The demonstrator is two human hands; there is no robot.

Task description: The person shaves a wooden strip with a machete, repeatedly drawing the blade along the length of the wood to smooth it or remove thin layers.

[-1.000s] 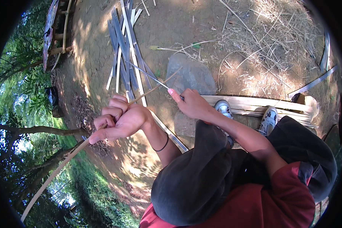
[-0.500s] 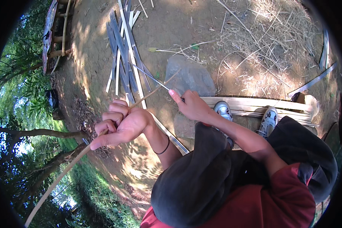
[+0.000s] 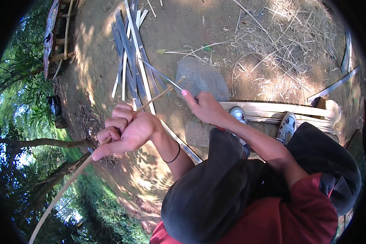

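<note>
- Left hand (image 3: pixel 124 128): fingers curled closed around a thin strip (image 3: pixel 65 189), thumb laid along it.
- The strip: long, pale tan, bowing toward the lower left; its far tip shows against the grey stone (image 3: pixel 209 81).
- Knife (image 3: pixel 160 74): slim blade crossing the strip near that tip.
- Right hand (image 3: pixel 207 106): fingers wrapped around the knife's mostly hidden handle, thumb at the blade's base.

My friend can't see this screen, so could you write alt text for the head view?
A person's bare left hand grips a long, thin, pale strip, while the right hand holds a narrow knife that crosses it. On the dirt ground beyond lie piled slats, a grey stone and scattered strands.
</note>
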